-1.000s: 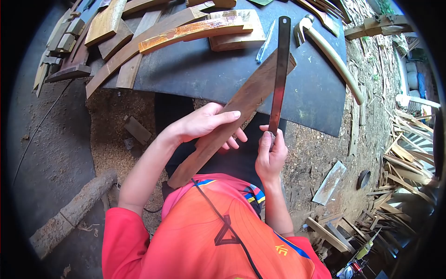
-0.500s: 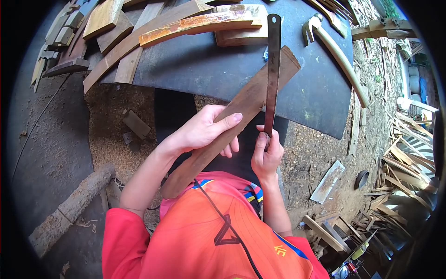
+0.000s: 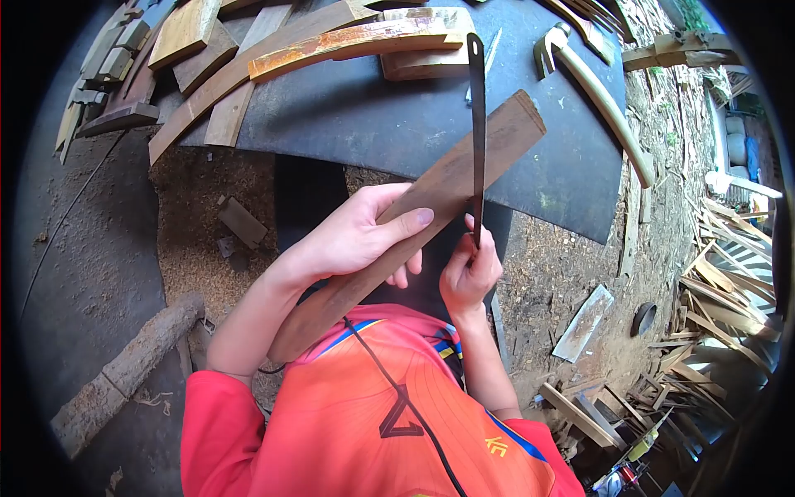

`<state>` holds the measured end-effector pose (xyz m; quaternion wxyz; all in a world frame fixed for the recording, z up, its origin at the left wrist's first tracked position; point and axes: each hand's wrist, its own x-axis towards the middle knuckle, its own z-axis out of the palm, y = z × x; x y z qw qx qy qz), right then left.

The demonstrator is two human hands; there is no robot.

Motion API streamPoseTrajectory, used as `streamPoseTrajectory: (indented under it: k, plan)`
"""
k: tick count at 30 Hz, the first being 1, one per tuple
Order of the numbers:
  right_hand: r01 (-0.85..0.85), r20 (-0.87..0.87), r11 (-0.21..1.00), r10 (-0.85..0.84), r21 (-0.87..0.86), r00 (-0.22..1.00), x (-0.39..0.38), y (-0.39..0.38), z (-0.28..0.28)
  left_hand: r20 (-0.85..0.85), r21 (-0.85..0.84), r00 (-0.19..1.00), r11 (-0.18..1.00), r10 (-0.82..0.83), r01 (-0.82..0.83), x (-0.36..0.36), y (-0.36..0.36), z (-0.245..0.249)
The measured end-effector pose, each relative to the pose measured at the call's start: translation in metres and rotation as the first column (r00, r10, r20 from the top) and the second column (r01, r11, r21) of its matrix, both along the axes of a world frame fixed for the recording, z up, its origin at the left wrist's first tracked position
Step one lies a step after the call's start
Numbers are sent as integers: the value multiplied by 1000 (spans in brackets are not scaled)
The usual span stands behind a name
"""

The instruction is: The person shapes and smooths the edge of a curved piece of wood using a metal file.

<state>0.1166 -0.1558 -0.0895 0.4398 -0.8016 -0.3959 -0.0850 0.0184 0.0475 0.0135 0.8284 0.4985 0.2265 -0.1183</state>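
A long brown wooden board (image 3: pixel 447 178) runs slantwise from my waist out over the near edge of the dark table. My left hand (image 3: pixel 364 228) is closed round its middle, thumb on top and fingertips curling out below. In my right hand (image 3: pixel 472 273) is a narrow, dark metal blade (image 3: pixel 478 124) with a hole at its far end. The blade points away from me and crosses the board's face in this view. My right fingers pinch its near end beside the board's lower edge.
On the dark table (image 3: pixel 331 124) lie a curved orange-stained wood piece (image 3: pixel 352 48), a slim pointed item (image 3: pixel 493 51) and a hammer (image 3: pixel 600 99) with a long wooden handle. Wood blocks (image 3: pixel 124 50) crowd the far left. A log (image 3: pixel 128 373) and scrap wood (image 3: pixel 720 290) lie on the ground.
The blade has turned, showing a narrower side, and its tip has shifted slightly left and nearer. My right hand has moved slightly left. The board's far end has shifted slightly right.
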Motion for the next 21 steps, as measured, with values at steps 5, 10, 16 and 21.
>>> streamPoseTrajectory:
  k: [5,10,16,21]
  plan:
    - [-29,3,998,29,56,1000,-7,12,-4,19,-105,1000,994,-9,11,-4,-3,1]
    - [-50,-9,995,51,87,999,-7,9,-27,21,-127,998,990,-54,57,-8,-5,-12]
    - [-79,-84,995,84,57,993,-8,10,-63,18,-88,999,995,-46,48,-7,-7,-34]
    - [-86,-152,991,102,104,983,-9,16,-74,49,-182,996,980,-69,77,3,0,-46]
